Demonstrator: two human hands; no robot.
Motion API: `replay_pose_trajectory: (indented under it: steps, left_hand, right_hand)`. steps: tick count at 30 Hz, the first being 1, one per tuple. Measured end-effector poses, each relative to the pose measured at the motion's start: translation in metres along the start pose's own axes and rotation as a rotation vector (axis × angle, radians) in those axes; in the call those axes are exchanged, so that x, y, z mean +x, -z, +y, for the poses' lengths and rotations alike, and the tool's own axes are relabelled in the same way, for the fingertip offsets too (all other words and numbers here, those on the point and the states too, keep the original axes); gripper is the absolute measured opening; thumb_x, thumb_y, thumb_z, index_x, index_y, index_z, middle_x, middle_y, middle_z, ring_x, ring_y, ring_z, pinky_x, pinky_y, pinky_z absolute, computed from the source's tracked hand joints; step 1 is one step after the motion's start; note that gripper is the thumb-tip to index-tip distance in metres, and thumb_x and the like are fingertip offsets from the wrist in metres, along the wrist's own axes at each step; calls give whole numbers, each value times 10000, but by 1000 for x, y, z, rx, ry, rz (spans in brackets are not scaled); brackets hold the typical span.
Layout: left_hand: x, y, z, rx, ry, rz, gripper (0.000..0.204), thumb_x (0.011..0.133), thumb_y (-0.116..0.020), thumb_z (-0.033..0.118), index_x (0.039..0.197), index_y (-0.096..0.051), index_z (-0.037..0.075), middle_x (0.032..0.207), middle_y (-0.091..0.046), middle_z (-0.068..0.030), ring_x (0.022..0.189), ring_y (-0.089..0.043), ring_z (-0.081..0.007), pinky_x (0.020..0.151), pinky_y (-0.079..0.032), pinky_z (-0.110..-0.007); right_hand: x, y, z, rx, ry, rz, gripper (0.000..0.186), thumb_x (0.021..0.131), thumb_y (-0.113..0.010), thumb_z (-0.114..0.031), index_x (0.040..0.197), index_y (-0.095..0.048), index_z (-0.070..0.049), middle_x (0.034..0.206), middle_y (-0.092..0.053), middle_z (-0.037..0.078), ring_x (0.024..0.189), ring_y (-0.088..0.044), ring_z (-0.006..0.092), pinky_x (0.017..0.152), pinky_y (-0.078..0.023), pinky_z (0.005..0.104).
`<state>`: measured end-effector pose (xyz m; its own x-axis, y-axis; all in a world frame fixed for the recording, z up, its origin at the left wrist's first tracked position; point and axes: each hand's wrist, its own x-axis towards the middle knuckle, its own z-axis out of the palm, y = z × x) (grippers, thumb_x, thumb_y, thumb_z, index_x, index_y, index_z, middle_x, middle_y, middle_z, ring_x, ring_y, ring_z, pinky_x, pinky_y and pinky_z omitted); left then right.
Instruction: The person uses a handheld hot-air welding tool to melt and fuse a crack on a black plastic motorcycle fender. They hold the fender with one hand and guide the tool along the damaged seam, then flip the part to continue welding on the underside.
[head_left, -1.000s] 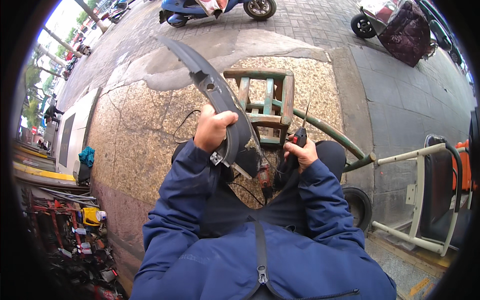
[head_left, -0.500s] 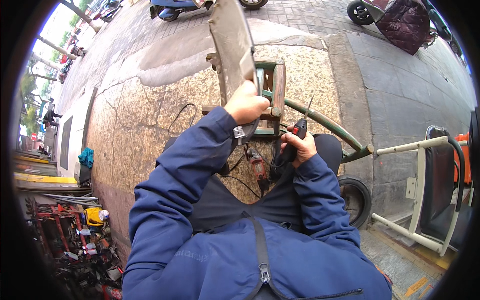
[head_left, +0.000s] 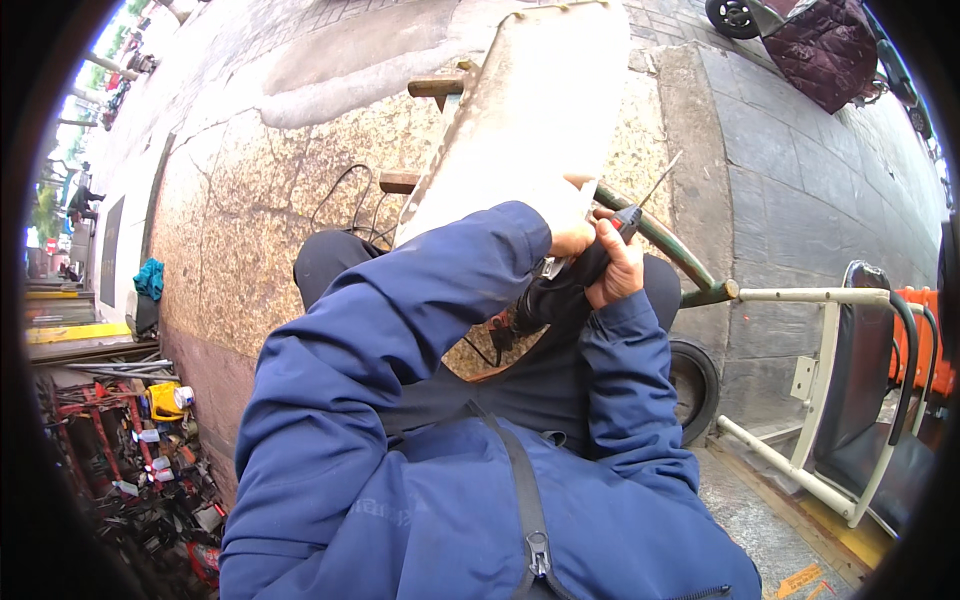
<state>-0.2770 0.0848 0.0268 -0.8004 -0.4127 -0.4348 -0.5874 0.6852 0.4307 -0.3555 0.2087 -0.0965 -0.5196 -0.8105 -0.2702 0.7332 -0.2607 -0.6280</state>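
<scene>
My left hand (head_left: 570, 228) grips the near right edge of a large pale panel (head_left: 520, 120). Bright glare washes out much of the panel and part of that hand. The panel lies tilted over a wooden stool (head_left: 435, 87), hiding most of it. Close beside, my right hand (head_left: 622, 265) is closed around a black hand tool (head_left: 628, 220) with a red part and a long thin metal tip. The tip points up and away to the right, clear of the panel. The tool resembles a soldering iron; its exact kind cannot be told.
A red power tool (head_left: 501, 328) shows partly between my knees, with a black cable (head_left: 345, 195) on the ground. At right are a tyre (head_left: 690, 385) and a metal-framed chair (head_left: 850, 390). Tools and parts (head_left: 150, 450) crowd the lower left.
The panel has swung from standing nearly edge-on to showing its broad face, now covering the stool. My left hand has moved right and nearer, close to my right hand, which has risen slightly.
</scene>
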Motion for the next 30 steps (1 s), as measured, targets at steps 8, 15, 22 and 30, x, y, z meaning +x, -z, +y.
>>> replay_pose_trajectory:
  steps: [8,15,22,30]
  left_hand:
    - [14,-39,-18,33,-114,106,325,790,-652,266,1010,-749,47,919,-730,-219,867,-710,-354,797,-555,-427]
    - [24,-59,-62,-412,-169,94,391,921,-636,304,1234,-697,79,1065,-729,-171,994,-683,-247,897,-518,-354]
    - [-67,-34,-147,-950,184,1018,298,933,-654,107,1193,-637,-39,984,-703,-103,855,-655,-165,778,-533,-292]
    - [-159,-96,-124,-1561,261,904,199,992,-586,164,865,-613,13,705,-626,-66,584,-581,-129,553,-497,-269]
  right_hand:
    - [3,10,4,-121,-48,22,387,851,-804,-108,1173,-640,32,948,-705,91,750,-690,189,623,-568,316]
    - [6,13,7,-208,-130,84,441,820,-825,-84,1171,-579,21,860,-665,106,632,-665,202,550,-546,349]
    - [4,8,12,-320,-104,114,411,845,-786,-67,1184,-566,11,890,-650,96,651,-664,206,564,-556,354]
    - [4,6,14,-470,-70,153,401,805,-811,-30,1139,-595,17,898,-654,79,715,-661,193,652,-547,341]
